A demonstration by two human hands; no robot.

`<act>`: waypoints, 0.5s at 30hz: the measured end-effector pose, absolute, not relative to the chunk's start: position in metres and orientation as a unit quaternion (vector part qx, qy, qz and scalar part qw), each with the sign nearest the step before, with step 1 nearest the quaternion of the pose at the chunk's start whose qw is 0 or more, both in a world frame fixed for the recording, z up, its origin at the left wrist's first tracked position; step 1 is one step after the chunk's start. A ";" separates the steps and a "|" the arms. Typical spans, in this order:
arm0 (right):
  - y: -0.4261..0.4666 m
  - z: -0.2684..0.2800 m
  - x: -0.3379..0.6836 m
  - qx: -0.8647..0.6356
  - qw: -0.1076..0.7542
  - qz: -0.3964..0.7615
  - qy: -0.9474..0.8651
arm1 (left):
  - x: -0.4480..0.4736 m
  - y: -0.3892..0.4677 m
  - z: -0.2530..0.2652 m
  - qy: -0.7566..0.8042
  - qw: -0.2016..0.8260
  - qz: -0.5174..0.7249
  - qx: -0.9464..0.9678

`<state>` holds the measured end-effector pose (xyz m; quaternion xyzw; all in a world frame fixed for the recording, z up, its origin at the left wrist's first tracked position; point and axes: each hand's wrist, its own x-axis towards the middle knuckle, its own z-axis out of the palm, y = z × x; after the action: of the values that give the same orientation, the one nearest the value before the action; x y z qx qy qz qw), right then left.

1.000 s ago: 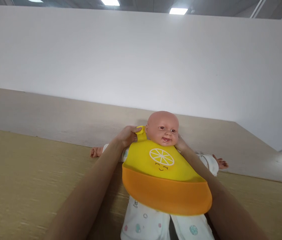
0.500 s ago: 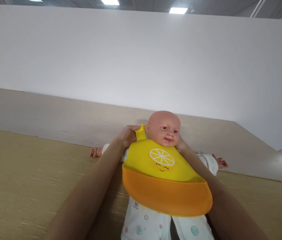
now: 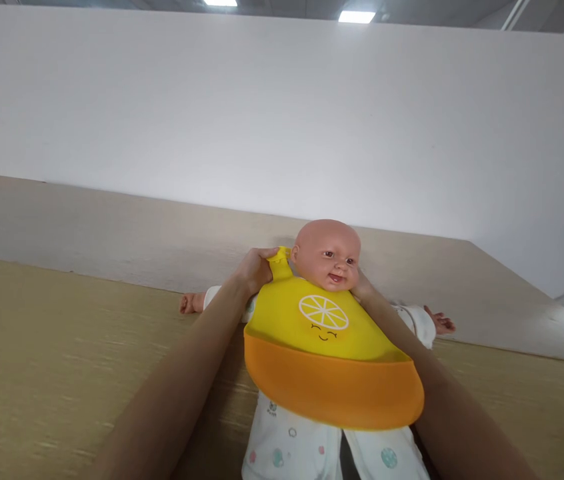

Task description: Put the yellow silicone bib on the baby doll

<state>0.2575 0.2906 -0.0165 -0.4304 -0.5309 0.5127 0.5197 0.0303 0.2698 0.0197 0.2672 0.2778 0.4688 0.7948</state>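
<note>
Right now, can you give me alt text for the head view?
A doll with a yellow and orange bib over its front. The left hand grips the strap beside its head; the right hand is at the head's other side, fingers hidden.

The bib looks like smooth, rubbery silicone with a mostly matt finish. The doll's head seems moulded plastic (vinyl, by its look), smooth with a faint sheen. Its clothes are matt cloth. The streaked tabletop resembles wood; the wall appears smooth, matt.

white partition below ceiling lights
</note>
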 end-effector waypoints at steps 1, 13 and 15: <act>0.291 -0.017 0.258 -0.432 0.515 0.516 -0.530 | 0.030 0.270 0.020 0.278 0.795 0.468 0.265; 0.292 -0.015 0.256 -0.443 0.517 0.508 -0.528 | 0.030 0.267 0.019 0.265 0.787 0.487 0.273; 0.292 -0.013 0.254 -0.441 0.516 0.507 -0.531 | 0.031 0.266 0.018 0.261 0.780 0.499 0.273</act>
<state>0.2541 0.2918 -0.0135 -0.4406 -0.5314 0.5073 0.5158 0.0309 0.2662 0.0179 0.2726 0.2610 0.4988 0.7802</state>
